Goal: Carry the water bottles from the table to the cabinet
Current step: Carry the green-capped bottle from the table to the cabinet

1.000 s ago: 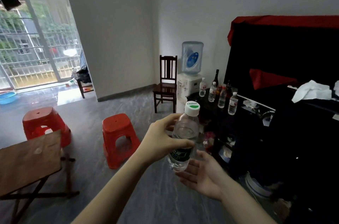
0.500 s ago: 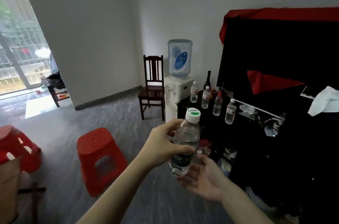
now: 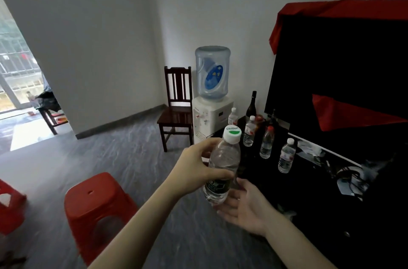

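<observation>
Water bottle [image 3: 223,166] sits right in the middle of my head view, upright with a slight lean, white cap with a green patch on top and a dark label low on its body. My left hand [image 3: 199,169] is wrapped round its middle, thumb across the front and fingers curled behind, so that grip is firmly closed on the plastic. My right hand [image 3: 242,208] is below it, palm up and fingers spread, cupped under the base; I cannot tell from here whether the palm actually touches the bottom or sits just beneath it.

Ahead and to the right I've got the dark cabinet [image 3: 309,180], and on its top stand four more clear bottles: one at the back [image 3: 233,117] next to the dispenser, one with a white cap [image 3: 250,130], one with a red cap [image 3: 267,143] and one nearest the front [image 3: 286,156]. A dark glass bottle [image 3: 251,105] stands behind them. The bottle I'm holding is in the air, just short of the cabinet's near corner.

Past that, a water dispenser [image 3: 210,114] with a blue jug stands in the corner, a dark wooden chair [image 3: 177,112] just beside it. A red stool [image 3: 97,204] is on the grey floor at lower left, and red cloth [image 3: 331,9] drapes over the big dark shape on the right.
</observation>
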Motion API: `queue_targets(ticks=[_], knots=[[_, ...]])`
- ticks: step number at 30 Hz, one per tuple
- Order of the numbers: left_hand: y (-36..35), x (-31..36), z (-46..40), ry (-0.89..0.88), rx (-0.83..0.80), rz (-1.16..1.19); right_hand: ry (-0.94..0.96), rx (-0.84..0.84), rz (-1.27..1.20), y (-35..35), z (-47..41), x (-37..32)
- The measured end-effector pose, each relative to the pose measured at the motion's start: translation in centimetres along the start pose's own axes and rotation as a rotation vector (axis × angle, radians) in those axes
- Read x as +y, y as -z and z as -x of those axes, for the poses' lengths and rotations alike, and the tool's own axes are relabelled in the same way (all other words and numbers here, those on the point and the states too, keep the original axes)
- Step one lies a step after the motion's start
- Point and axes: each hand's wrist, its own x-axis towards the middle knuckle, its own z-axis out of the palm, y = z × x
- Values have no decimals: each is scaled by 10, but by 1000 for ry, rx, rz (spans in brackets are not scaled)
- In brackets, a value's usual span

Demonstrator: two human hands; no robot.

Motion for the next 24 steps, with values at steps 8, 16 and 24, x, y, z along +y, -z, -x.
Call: queue_targets(ticks=[8, 16, 24], knots=[[-14, -52, -88, 37, -89, 27, -43, 29, -43, 12, -76, -43], [-3, -117, -196, 20, -150, 34, -46, 95, -66, -7, -178, -103], [15, -193, -308, 50, -225, 49, -58, 165, -163, -26, -281, -161]])
